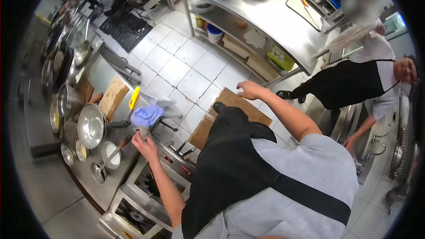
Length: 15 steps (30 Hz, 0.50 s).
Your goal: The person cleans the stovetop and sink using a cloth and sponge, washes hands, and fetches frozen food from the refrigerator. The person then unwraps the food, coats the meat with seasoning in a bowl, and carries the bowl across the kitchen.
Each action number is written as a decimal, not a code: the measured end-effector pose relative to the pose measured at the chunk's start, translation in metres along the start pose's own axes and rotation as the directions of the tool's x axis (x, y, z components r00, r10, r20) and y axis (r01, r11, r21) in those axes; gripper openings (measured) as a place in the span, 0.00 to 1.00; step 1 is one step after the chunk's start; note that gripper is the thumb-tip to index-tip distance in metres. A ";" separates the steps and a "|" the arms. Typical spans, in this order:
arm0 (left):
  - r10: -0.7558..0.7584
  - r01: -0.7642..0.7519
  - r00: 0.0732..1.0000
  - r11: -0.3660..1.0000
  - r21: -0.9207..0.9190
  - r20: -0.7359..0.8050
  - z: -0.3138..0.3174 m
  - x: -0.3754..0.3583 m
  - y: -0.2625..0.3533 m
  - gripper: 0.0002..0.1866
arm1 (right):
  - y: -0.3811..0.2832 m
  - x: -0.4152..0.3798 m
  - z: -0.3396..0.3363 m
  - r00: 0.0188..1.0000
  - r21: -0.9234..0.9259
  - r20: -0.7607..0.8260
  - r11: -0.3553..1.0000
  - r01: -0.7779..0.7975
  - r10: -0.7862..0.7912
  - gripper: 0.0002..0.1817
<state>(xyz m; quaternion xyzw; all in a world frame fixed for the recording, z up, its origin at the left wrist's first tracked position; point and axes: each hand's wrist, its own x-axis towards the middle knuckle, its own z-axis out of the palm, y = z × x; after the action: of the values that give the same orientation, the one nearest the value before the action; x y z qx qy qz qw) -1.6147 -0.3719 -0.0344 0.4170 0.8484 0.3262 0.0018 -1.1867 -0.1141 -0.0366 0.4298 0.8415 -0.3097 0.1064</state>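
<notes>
At the left counter, my left hand has its fingers closed on a small grey-brown cloth. Next to these fingers is the handle of a ladle, whose bowl rests on the counter. Just beyond lie a blue cloth and a tool with a yellow handle. My right hand is raised over the floor near a brown board, fingers loosely bent and apart, with nothing in it.
A steel pan, a pot and a white bowl crowd the left counter. Burners are below. Ahead is a steel table with a cutting board. A person in a black apron stands at right; others are farther back.
</notes>
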 end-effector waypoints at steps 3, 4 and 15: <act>0.095 -0.130 0.990 0.903 0.409 0.105 0.033 0.013 -0.013 0.22 | 0.040 0.008 0.004 0.998 0.056 -0.039 0.998 -0.039 0.041 0.24; 0.051 -0.122 0.984 0.892 0.435 0.171 0.043 0.016 -0.020 0.22 | 0.059 0.012 0.011 1.000 0.061 -0.026 0.998 -0.010 0.012 0.23; 0.278 -0.179 0.959 0.422 0.889 0.061 0.062 0.045 -0.040 0.27 | 0.148 -0.055 -0.047 0.930 0.282 -0.203 0.928 -0.243 0.305 0.24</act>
<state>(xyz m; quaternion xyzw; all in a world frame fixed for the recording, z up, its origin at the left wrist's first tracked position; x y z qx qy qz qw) -1.6549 -0.3234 -0.0931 0.4515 0.8275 -0.1464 -0.2998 -1.0322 -0.0565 -0.0392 0.5885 0.7330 -0.3411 -0.0106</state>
